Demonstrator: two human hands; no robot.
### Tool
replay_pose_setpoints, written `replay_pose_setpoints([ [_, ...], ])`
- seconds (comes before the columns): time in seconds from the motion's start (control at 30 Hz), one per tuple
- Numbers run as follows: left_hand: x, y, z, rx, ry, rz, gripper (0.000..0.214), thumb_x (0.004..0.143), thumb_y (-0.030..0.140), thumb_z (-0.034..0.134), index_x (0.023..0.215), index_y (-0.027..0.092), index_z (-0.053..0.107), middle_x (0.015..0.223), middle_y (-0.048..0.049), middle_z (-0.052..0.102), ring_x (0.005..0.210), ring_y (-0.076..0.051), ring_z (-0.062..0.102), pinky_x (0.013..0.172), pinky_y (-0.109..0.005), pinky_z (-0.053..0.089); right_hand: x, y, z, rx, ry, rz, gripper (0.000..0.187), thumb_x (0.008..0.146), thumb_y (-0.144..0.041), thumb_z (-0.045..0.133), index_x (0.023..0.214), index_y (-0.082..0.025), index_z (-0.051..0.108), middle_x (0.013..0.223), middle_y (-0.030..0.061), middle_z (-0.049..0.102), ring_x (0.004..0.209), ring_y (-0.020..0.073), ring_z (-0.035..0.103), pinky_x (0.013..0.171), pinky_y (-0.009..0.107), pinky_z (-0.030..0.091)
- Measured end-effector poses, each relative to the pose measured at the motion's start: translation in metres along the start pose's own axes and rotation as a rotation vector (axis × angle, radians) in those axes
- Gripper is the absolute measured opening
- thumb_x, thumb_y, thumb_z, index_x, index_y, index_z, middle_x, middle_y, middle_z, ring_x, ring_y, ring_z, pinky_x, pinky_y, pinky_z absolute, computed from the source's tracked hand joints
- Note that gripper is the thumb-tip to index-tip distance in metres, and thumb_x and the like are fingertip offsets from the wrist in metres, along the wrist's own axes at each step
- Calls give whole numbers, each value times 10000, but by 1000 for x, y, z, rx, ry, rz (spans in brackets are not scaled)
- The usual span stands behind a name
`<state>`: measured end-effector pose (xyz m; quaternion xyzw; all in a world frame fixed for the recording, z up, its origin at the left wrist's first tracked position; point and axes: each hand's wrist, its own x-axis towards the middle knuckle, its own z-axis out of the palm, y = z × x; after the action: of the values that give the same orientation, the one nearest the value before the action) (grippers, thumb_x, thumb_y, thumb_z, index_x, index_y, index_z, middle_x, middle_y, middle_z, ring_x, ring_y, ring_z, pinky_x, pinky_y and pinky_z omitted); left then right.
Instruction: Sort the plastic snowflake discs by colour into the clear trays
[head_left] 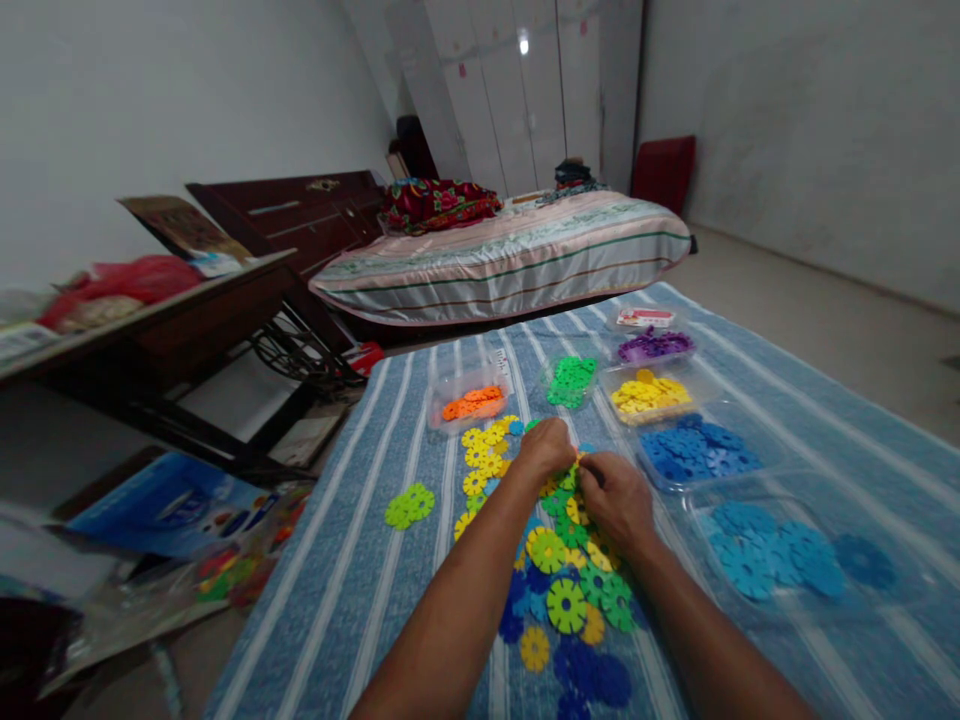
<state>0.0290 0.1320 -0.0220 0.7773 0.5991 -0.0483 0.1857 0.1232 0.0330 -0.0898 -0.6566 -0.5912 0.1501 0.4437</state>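
Note:
My left hand [551,443] and my right hand [619,495] are close together over a pile of notched plastic discs. Both have their fingers curled in, and whatever is between the fingertips is hidden or too small to make out. Under and around my forearms lie yellow discs [535,649], green discs [617,602], lime discs [566,606] and dark blue discs [592,675], loosely overlapping. A small lime cluster [410,506] lies apart on the left.
Clear plastic boxes hold sorted discs: orange [474,403], green [571,382], purple [655,346], yellow [649,394], dark blue [697,449] and light blue [772,550]. All rest on a blue striped cloth [337,560]. Beyond stands a bed [510,260]; a wooden table [262,268] is at left.

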Motion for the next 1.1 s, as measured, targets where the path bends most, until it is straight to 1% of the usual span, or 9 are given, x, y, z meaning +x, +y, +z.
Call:
replay_pose_setpoints([
  [0.13,2,-4,4,-114,20,-23,100,642,139,723,740,157,713,810,-78,729,909,-236,679,730,-260,486,0,2,1,8,4,3,245,863,-277,477,878,-215,713,845,34,698,813,184,589,716,290,358],
  [0.3,3,-13,6,-361,34,-34,137,611,89,728,731,147,694,663,-1,654,702,-168,646,593,-223,457,1,4,2,14,-9,0,229,865,-277,484,849,-214,703,828,36,685,801,184,585,718,290,365],
  [0.4,-1,-19,3,-536,28,-48,81,648,99,701,712,139,672,573,32,593,565,-120,595,529,-200,437,2,4,1,6,-10,-5,222,864,-273,484,826,-213,694,825,39,686,804,188,584,720,292,365],
  [0.5,-6,-25,-2,-685,51,-71,55,674,90,657,705,134,645,542,37,576,506,-96,567,507,-190,434,2,3,1,-10,-17,-10,215,862,-267,486,833,-212,691,824,37,689,809,191,583,732,297,364],
  [0.73,-17,-47,-16,-856,178,-113,70,637,91,634,617,146,596,460,48,531,428,-79,489,453,-180,373,1,3,1,-22,-18,-4,223,860,-277,485,839,-212,698,847,44,700,828,199,583,749,303,365],
  [0.8,-17,-56,-24,-874,241,-129,59,624,106,633,606,146,595,456,48,530,431,-81,492,461,-182,380,1,3,1,-19,-19,-3,229,859,-280,480,839,-212,697,838,43,699,828,200,583,747,303,365],
  [0.9,-11,-76,-44,-877,402,-180,18,626,146,625,635,147,609,479,49,534,456,-87,511,484,-185,396,1,3,1,-14,-22,-4,233,853,-285,478,839,-210,698,843,45,700,841,203,587,746,304,365],
  [1.0,-6,-101,-66,-848,587,-251,134,639,184,596,755,144,649,572,32,590,529,-115,575,511,-200,420,1,3,1,-15,-11,-2,233,847,-287,478,833,-210,698,848,45,701,842,205,589,749,308,368],
  [1.1,-7,-124,-76,-787,706,-309,140,622,207,592,729,143,657,590,16,598,585,-149,607,517,-215,414,0,3,1,-15,2,-5,236,845,-288,477,829,-210,699,839,46,700,833,207,588,756,311,372],
])
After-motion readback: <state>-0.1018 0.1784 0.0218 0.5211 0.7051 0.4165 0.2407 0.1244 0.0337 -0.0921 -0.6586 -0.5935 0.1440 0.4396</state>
